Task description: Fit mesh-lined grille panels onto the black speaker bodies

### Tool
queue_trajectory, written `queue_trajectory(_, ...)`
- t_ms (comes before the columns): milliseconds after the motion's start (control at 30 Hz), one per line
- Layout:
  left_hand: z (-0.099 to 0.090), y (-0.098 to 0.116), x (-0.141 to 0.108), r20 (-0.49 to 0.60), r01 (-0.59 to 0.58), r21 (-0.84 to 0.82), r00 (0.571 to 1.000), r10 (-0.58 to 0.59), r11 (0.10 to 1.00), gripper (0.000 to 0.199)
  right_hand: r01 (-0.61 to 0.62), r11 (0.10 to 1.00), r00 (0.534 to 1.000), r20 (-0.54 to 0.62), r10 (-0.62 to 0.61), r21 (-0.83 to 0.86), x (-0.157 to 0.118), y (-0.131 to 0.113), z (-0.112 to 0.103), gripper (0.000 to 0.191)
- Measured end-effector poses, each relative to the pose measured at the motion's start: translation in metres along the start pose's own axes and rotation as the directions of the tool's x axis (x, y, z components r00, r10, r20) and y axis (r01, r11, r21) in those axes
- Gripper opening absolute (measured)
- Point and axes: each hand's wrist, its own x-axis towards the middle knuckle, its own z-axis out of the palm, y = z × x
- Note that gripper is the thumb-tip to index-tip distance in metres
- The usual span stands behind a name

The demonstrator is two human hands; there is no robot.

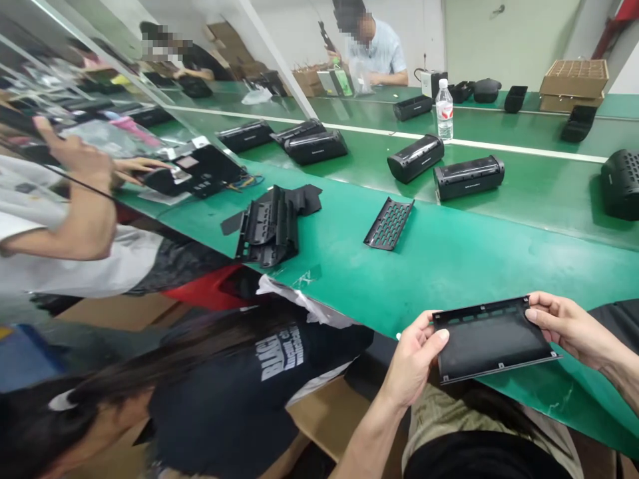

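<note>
Between my two hands I hold a curved black plastic panel just over the front edge of the green table, its hollow inner side facing up. Small tabs line its long edges, and a row of slots shows along the far side. My left hand grips the left end with the thumb on top. At the right end, my right hand pinches the far corner between thumb and fingers. A slotted black panel lies on the table ahead, and a stack of black panels sits farther left.
Several black speaker-like housings, one of them a black housing, stand on the green bench. A water bottle stands behind them. On my left a co-worker in a black shirt bends low beside the table. Other people sit farther off.
</note>
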Motion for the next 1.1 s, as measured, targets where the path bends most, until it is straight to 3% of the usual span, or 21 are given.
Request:
queue_trajectory(400,0.006,-0.013,-0.014,0.029,-0.042,0.077,0.999,0.04,0.996,0.044,0.043,0.999,0.998,-0.041,-0.042,0.014,-0.027,0.015,-0.001,0.068)
queue_trajectory(700,0.004,-0.019,-0.016,0.04,-0.01,0.088,0.999,0.006,0.996,0.048,0.074,0.997,0.995,-0.062,-0.075,-0.02,-0.023,0.026,-0.002,0.062)
queue_trajectory(900,0.003,-0.021,-0.014,0.026,-0.034,0.097,0.999,0.031,0.995,0.044,0.044,0.999,0.998,-0.048,-0.043,0.009,-0.023,0.023,-0.001,0.064)
queue_trajectory(1100,0.0,-0.023,-0.012,0.034,0.013,0.058,0.999,-0.015,0.998,0.048,0.053,0.999,0.997,-0.063,-0.052,0.011,-0.021,0.023,0.0,0.063)
